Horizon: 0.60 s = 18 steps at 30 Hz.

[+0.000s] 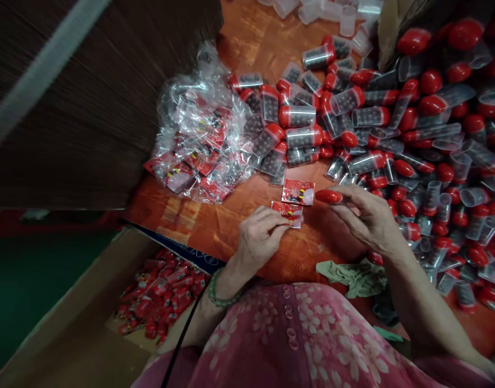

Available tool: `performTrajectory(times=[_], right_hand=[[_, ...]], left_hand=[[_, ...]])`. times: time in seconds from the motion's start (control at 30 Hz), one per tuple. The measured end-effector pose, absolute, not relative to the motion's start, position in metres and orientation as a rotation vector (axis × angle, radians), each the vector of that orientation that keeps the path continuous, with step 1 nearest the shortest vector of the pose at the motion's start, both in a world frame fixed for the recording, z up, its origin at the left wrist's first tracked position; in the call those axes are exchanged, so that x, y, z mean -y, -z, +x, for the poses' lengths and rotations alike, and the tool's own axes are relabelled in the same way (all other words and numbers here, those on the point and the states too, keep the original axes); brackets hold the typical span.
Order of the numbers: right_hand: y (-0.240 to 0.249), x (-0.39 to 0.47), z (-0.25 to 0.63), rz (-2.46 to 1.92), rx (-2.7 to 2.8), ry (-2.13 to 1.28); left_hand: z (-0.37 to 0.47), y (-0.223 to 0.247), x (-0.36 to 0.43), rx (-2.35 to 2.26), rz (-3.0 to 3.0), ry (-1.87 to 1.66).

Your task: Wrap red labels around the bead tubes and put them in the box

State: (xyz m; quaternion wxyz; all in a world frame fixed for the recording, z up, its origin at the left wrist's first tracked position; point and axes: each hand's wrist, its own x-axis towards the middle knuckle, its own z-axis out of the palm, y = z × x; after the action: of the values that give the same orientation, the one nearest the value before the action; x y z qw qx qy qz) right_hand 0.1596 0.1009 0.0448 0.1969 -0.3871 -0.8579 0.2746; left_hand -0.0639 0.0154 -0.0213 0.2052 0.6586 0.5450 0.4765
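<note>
My left hand (261,233), with a green bead bracelet on the wrist, is closed with thumb and forefinger on a small red printed packet (280,207). Just above it, a second red printed packet (292,189) lies flat on the orange tabletop. My right hand (368,218) grips a red-capped container (328,196) with the red end pointing left toward the packets. The rest of that container is hidden by the fingers. Beyond my hands lies a clear plastic bag (202,129) of similar red packets.
Clear tubes with red caps (304,136), many holding dark beads, heap across the back and right. Empty clear cups (348,20) lie at the far edge. A pale cloth (354,276) rests near my right forearm. At lower left, a cardboard box (85,302) holds red wrapped pieces (162,293).
</note>
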Motion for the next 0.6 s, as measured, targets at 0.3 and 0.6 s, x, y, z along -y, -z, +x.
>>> performTrajectory(times=[0.3, 0.6], right_hand=[[-0.055, -0.065, 0.163, -0.971, 2.273, -1.028], [-0.062, -0.067, 0.156, -0.839, 2.553, -0.984]], left_hand=[[-0.069, 0.001, -0.005, -1.422, 1.846, -1.401], [-0.073, -0.007, 0.004, -1.402, 1.876, -1.286]])
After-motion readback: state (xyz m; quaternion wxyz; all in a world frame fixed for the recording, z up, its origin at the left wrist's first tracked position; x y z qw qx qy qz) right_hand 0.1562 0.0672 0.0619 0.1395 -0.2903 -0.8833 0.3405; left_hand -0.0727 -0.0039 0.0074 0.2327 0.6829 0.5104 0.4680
